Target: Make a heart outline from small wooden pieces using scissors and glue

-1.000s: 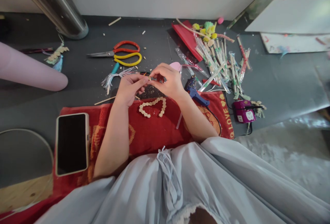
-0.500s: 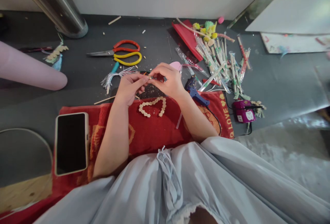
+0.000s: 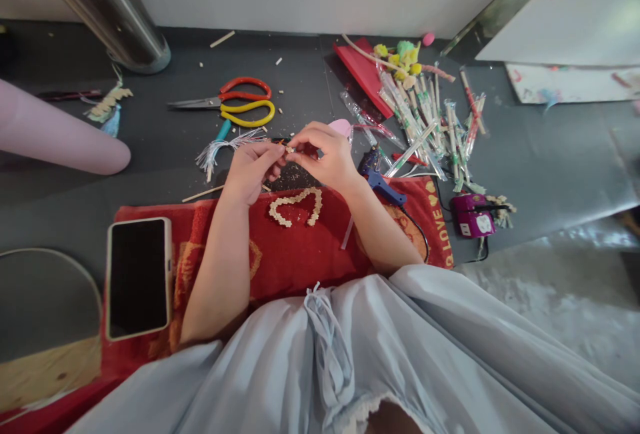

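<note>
My left hand [image 3: 256, 166] and my right hand [image 3: 321, 154] meet fingertip to fingertip above the far edge of a red towel [image 3: 320, 254]. Pinched between them is a small pale piece [image 3: 289, 150], mostly covered by the fingers; its exact kind is too small to make out. Just below the hands, a curved chain of small cream pieces [image 3: 296, 198] lies on the towel, bent like an open heart. A blue glue gun [image 3: 383, 184] rests right of my right hand. Beside my left hand lies a white tassel of threads [image 3: 215, 154].
Scissors with red and yellow handles [image 3: 245, 102] lie beyond my left hand. Plastic-wrapped sticks [image 3: 420, 121] are heaped at the right, near a purple box [image 3: 473, 215]. A phone [image 3: 139, 277] is on the towel's left, below a pink rounded object [image 3: 65, 131].
My fingertips have shifted very slightly around the small pale piece. Everything else looks the same.
</note>
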`<state>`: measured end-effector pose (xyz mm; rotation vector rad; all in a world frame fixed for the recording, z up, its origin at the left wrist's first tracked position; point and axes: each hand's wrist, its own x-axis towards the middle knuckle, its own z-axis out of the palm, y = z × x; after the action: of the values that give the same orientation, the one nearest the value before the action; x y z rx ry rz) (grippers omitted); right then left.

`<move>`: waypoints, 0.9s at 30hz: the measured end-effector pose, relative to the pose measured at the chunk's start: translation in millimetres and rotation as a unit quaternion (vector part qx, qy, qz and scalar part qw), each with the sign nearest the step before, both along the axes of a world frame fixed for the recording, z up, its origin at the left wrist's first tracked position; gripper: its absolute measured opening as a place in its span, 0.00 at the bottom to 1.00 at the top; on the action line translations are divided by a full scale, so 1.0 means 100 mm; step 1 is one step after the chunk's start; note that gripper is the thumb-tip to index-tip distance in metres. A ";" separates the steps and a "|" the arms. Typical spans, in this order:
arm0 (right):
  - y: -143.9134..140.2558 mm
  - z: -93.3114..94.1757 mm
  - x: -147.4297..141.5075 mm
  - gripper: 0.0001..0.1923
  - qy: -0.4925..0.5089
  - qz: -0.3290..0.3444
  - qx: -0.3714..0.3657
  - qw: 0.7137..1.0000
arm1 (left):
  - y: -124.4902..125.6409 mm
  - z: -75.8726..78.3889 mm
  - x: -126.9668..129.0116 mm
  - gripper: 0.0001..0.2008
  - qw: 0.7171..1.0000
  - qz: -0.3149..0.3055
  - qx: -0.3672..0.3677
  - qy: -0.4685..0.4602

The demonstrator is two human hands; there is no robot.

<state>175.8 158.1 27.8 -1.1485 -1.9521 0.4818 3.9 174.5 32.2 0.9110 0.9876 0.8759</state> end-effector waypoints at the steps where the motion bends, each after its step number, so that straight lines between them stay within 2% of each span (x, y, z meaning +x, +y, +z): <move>1: 0.00 0.00 0.00 0.16 -0.002 -0.001 -0.006 1.000 | 0.00 0.00 0.00 0.12 1.000 -0.001 0.000 0.002; 12: 0.00 0.01 0.01 0.11 0.013 0.009 0.014 1.000 | 0.00 -0.01 -0.01 0.11 1.000 -0.011 -0.008 0.002; 18: 0.01 -0.03 0.02 0.08 -0.005 0.014 -0.015 1.000 | 0.00 0.02 -0.01 0.10 1.000 -0.012 -0.009 0.008; 21: 0.01 0.03 0.03 0.07 -0.024 0.029 -0.029 0.999 | 0.00 -0.01 0.00 0.08 1.000 -0.010 -0.015 0.020; 23: -0.01 0.12 0.08 0.09 -0.059 0.036 -0.055 0.996 | 0.01 -0.03 0.01 0.07 0.999 0.012 -0.020 0.023; 25: -0.03 0.23 0.17 0.12 -0.114 0.003 -0.095 0.989 | 0.02 -0.04 0.01 0.06 0.998 0.046 -0.022 0.023; 27: -0.04 0.34 0.30 0.10 -0.178 -0.077 -0.129 0.972 | 0.04 -0.05 0.01 0.06 0.997 0.073 -0.022 0.023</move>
<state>206.0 153.9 61.7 -1.6327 -2.1225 0.4827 4.5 178.1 27.5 0.8317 1.1203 0.9564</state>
